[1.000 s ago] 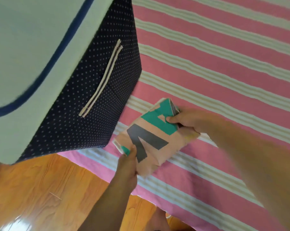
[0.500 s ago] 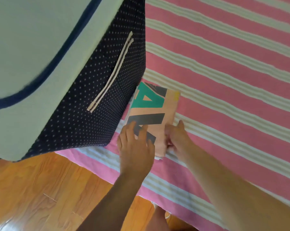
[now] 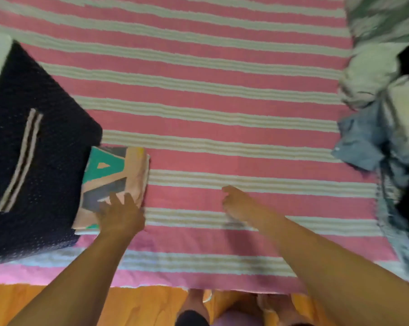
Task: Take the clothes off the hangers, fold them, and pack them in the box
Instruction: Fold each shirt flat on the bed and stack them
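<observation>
Left hand: my straight fingers press the folded shirt.
Right hand: loose, empty.
Box: touching shirt's far side.

Head camera looks steeply down, close over the striped bedspread.

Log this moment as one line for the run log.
left hand: resting on folded peach printed garment beside navy dotted fabric box | right hand: empty above striped sheet | unfolded clothes pile: right

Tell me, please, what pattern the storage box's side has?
Dark navy with small pale dots and a beige strap handle, on the storage box, seen in the head view.
</observation>
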